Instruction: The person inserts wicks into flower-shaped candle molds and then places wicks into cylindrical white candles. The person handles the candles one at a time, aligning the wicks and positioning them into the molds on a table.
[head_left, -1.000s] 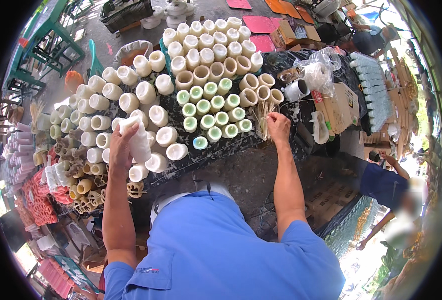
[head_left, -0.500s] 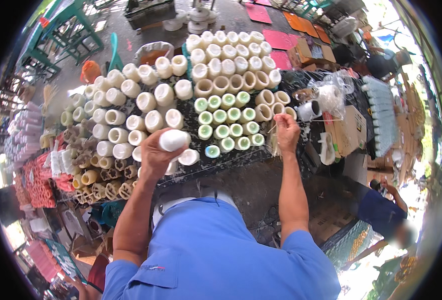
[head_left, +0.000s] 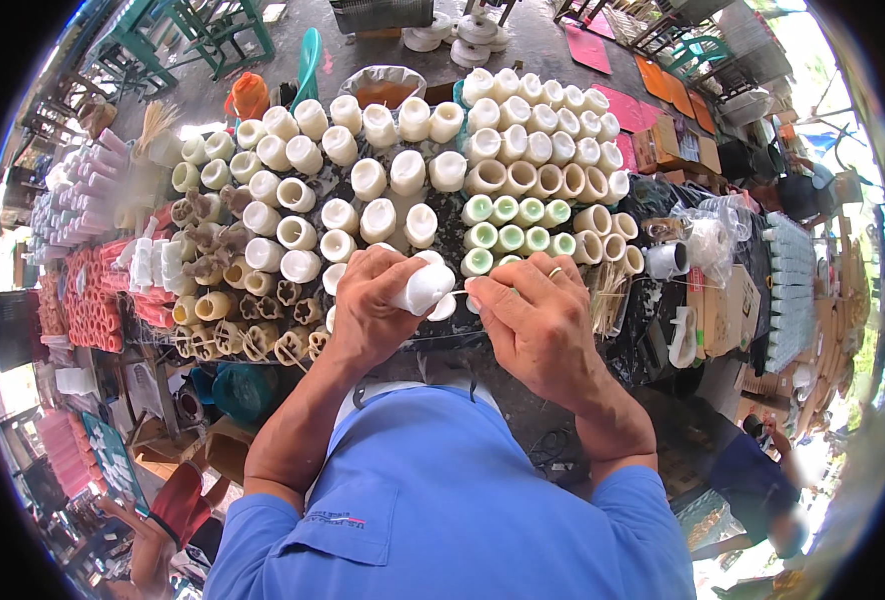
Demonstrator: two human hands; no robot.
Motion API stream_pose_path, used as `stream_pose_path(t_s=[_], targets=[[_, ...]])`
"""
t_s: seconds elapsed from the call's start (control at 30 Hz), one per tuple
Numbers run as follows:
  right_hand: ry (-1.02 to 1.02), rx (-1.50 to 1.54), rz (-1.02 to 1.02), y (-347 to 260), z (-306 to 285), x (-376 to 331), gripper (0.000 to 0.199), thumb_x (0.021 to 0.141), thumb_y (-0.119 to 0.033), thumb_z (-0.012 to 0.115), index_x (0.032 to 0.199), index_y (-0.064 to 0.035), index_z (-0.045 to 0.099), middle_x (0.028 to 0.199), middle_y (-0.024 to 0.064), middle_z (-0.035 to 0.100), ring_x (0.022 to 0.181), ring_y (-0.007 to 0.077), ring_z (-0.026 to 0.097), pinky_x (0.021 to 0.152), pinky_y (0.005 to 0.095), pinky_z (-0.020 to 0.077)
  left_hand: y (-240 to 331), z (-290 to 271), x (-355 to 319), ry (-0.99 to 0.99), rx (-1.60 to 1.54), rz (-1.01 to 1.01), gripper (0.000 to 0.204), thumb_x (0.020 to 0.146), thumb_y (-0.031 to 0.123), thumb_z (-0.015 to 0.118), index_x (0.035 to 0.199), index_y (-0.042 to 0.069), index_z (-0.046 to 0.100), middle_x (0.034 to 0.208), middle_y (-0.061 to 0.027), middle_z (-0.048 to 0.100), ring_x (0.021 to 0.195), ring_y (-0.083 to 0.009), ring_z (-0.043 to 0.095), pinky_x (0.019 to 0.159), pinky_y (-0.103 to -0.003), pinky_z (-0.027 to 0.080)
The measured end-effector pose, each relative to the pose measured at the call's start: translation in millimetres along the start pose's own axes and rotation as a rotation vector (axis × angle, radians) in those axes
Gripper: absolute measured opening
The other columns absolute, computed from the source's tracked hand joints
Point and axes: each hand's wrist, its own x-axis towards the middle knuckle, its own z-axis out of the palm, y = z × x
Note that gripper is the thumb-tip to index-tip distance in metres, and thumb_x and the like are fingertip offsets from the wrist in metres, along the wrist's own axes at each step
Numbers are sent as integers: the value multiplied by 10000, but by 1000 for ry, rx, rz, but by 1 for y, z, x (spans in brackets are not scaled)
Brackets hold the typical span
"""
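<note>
A white pillar candle (head_left: pixel 425 290) is tilted in my left hand (head_left: pixel 367 305), whose fingers wrap round its side. Close to its end, my right hand (head_left: pixel 548 325) pinches a thin pale wick-like strand (head_left: pixel 461 292). The strand's tip reaches the candle; whether it enters it cannot be made out. Both hands are above the near edge of a dark table (head_left: pixel 433 345). Just beyond them stand several white candles (head_left: pixel 407 172) and rows of cups with green insides (head_left: pixel 509 238). A bundle of thin pale strands (head_left: pixel 611 300) lies to the right of my right hand.
Hollow cream cylinders (head_left: pixel 593 220) stand behind the bundle. A cardboard box (head_left: pixel 733 300) and clear plastic wrap (head_left: pixel 708 245) lie farther right. Brown flower-shaped moulded pieces (head_left: pixel 263 308) and red pieces (head_left: pixel 91 300) fill the left side. Other people are at the lower left and right.
My right hand has moved from the strand bundle leftward to the candle, bringing a thin strand. My left hand has tilted the candle toward it. The view has shifted.
</note>
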Motion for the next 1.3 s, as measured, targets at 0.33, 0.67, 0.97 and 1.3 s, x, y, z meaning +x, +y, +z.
stream_pose_path(t_s=[0.33,0.67,0.97,1.3], targets=[[-49,-62,-42,-15,20,14,185,850,-56,818,1032,-76,794,909,23,670,822,229,614,803,406,412,-4,-19,0,33,19,48,479,661,88,943,1116,98,792,922,-57,710,866,-272,688,806,-412,502],[-43,-81,-70,-19,40,19,153,803,-87,749,955,-82,729,883,28,632,823,214,621,826,416,402,2,-21,1,28,103,40,507,642,70,943,1119,88,774,983,-82,722,920,-318,680,845,-443,534],[-39,-18,-61,-13,32,12,247,826,-77,712,1071,-61,744,962,69,676,894,248,653,910,421,426,5,-19,1,43,105,25,516,647,97,931,1131,83,754,998,-84,721,947,-318,689,863,-448,516],[-82,-27,-58,-17,37,8,211,829,-63,711,1037,-47,741,915,76,695,875,257,686,912,429,434,15,-19,-4,12,128,40,573,663,143,919,1205,99,737,1054,-75,720,995,-310,691,913,-460,500]])
